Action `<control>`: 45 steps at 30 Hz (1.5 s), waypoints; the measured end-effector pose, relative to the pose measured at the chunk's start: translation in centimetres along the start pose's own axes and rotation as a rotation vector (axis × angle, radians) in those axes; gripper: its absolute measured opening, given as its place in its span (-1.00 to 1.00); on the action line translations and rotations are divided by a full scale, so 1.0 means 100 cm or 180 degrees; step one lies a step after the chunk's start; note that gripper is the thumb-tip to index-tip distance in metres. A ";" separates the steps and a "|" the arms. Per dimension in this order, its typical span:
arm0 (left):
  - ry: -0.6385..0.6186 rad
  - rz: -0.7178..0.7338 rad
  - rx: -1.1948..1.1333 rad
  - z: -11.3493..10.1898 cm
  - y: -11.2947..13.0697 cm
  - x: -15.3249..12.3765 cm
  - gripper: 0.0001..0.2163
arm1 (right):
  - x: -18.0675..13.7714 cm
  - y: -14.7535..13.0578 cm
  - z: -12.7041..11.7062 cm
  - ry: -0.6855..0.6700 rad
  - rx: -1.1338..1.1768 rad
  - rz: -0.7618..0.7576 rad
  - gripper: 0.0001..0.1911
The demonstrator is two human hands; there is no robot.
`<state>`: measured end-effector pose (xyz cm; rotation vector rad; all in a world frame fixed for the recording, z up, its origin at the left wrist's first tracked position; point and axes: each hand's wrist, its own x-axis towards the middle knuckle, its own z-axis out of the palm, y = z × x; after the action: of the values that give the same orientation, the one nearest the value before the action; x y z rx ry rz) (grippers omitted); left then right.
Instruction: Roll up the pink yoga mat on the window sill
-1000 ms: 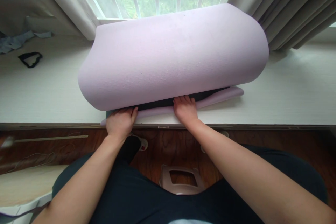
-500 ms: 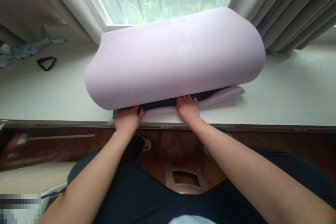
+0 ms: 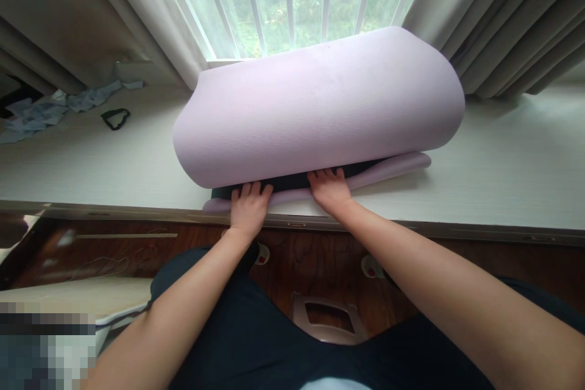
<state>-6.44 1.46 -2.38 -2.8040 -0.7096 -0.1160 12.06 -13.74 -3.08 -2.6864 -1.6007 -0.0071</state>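
A lilac yoga mat (image 3: 320, 109) with a dark underside lies loosely curled on a pale window ledge. Its near edge (image 3: 388, 172) is turned up into a thin roll along the front of the ledge, and a strip of the dark side (image 3: 287, 182) shows behind it. My left hand (image 3: 250, 207) has its fingers bent over this rolled edge, left of its middle. Close by on the right, my right hand (image 3: 329, 190) grips the same edge with curled fingers. Both thumbs are mostly hidden, and the inside of the big curl is out of sight.
A barred window (image 3: 306, 0) stands behind the mat, with grey curtains (image 3: 498, 18) at the sides. Crumpled strips (image 3: 91, 97) and a black band (image 3: 115, 118) lie on the ledge (image 3: 503, 170) at left. Below, a stool (image 3: 326, 318) stands on the wooden floor.
My left hand has shifted slightly right along the rolled edge, and its fingers now lie over the top. The right hand stays about where it was. The whole view has shifted a little.
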 end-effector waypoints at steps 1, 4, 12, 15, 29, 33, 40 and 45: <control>0.0075 0.0233 -0.0006 0.002 0.000 -0.001 -0.65 | 0.001 0.000 -0.001 -0.0016 -0.0019 -0.0068 -0.53; 0.0228 0.0810 -0.0041 0.004 -0.002 -0.001 -0.67 | 0.002 0.001 -0.003 -0.0046 -0.0043 -0.0137 -0.52; 0.0330 0.0925 -0.0208 -0.015 0.016 -0.004 -0.85 | 0.005 0.002 -0.003 -0.0190 0.0094 0.0033 -0.47; 0.0288 0.0591 -0.0280 -0.011 0.028 -0.005 -0.69 | 0.006 0.003 -0.005 -0.0223 0.0084 0.0033 -0.45; -0.0033 0.0090 -0.0434 -0.004 0.039 0.005 -0.60 | 0.007 0.001 -0.004 -0.0150 0.0007 0.0101 -0.52; -0.0037 -0.0139 -0.0644 -0.001 0.041 0.015 -0.53 | 0.007 0.001 -0.005 -0.0138 -0.0023 0.0126 -0.52; 0.0082 -0.0767 -0.0899 -0.006 0.055 0.018 -0.60 | 0.007 0.002 -0.007 -0.0153 -0.0052 0.0138 -0.53; 0.0034 -0.1019 -0.1035 -0.006 0.061 0.023 -0.69 | 0.005 0.002 -0.006 -0.0053 -0.0088 0.0067 -0.52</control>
<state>-1.54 -2.89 -2.80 -2.9581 -1.2329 -0.3309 12.49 -13.42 -2.47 -2.7311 -1.5884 -0.0069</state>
